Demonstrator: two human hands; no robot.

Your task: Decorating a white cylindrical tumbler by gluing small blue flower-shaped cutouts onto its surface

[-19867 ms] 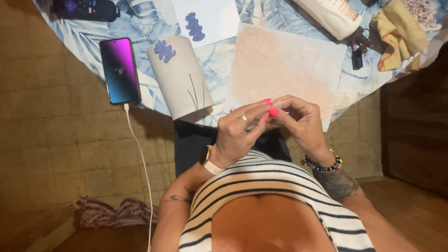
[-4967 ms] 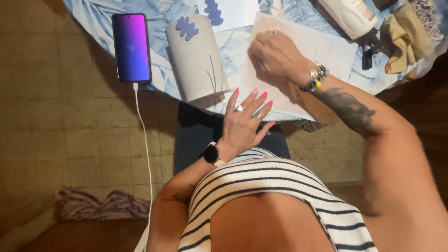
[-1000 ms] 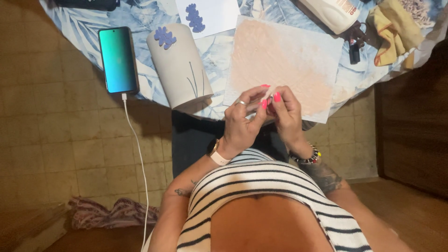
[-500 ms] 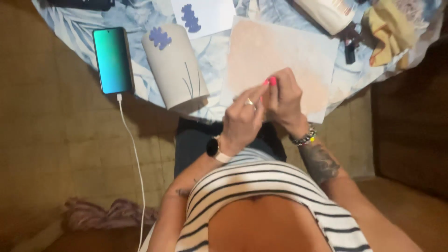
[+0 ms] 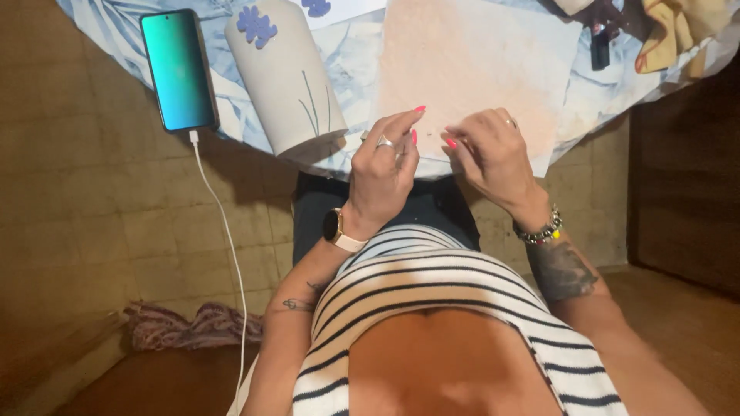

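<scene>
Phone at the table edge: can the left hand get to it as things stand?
Probably yes. The phone lies face up, uncovered, past the vase lying on its side; the left hand could go around the vase's near end.

Just beyond the left hand, with its bright pink nails and silver ring, lies a pale peach sheet, and to the left of it a white cylinder marked with a blue flower and thin dark stems, on a desk clothed in white with blue leaves. Farther left, the phone glows green to blue, with a white cable. Near the right hand, pink-nailed too, sits a multicoloured bead bracelet, and below is a black-and-white striped top.
</scene>
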